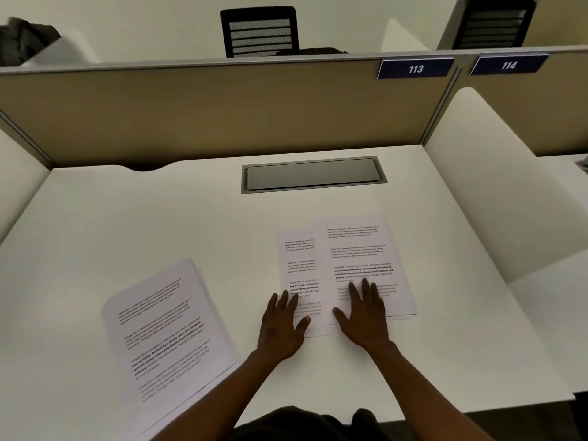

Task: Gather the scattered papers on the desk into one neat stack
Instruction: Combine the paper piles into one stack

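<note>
Printed white sheets lie on the white desk (127, 218). At centre right, one sheet (359, 249) overlaps another sheet (297, 265) to its left, with more edges showing underneath at the right. My right hand (364, 316) rests flat, fingers spread, on the near part of the upper sheet. My left hand (281, 326) lies flat with its fingertips on the near left corner of the lower sheet. A separate, tilted pile of sheets (162, 329) sits at the near left, reaching the desk's front edge, untouched.
A grey cable hatch (313, 175) is set into the desk at the back. A tan partition (206, 106) walls the far side, with white side dividers (496, 186) left and right. Number plates 113 (415, 69) and 114 hang on top.
</note>
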### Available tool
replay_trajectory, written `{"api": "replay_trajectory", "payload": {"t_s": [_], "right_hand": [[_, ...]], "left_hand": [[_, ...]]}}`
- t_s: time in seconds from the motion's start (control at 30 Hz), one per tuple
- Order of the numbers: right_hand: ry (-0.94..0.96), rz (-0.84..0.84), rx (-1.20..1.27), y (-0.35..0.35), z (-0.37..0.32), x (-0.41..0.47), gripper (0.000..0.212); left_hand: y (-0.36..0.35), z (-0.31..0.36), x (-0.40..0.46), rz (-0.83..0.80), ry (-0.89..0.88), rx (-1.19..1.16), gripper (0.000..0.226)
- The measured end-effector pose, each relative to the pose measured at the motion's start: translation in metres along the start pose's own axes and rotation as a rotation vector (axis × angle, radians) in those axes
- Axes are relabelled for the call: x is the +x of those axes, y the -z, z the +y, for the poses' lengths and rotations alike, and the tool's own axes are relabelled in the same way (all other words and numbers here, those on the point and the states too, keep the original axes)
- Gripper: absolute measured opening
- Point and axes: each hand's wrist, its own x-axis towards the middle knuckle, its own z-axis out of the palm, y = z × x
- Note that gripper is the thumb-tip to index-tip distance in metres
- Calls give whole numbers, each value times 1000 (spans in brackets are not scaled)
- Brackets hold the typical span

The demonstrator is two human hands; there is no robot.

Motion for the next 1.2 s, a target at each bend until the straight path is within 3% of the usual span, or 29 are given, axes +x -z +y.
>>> {"api": "replay_trajectory", "payload": {"t_s": [0.23,0.3,0.4,0.5,0.57,0.77,0.97,1.2], "right_hand": [[103,10,7,-16,-24,-18,75],[84,107,111,-7,-22,-16,71],[-112,273,225,13,-7,-3,72],[-358,171,226,30,18,12,82],[-396,57,185,31,28,17,88],[-200,40,106,13,19,10,93],[-61,27,81,-3,-1,-3,96],[-20,-4,88,-6,-1,-9,97]], "left_hand": [[2,4,2,9,40,-59,72],[4,7,2,38,63,-105,73],[6,12,3,55,136,-205,73],[12,19,9,76,209,-312,71],[17,25,14,109,270,-381,69],[24,34,24,164,385,-611,69],[25,38,22,182,423,-677,68],[31,40,31,111,526,-895,70]]}}
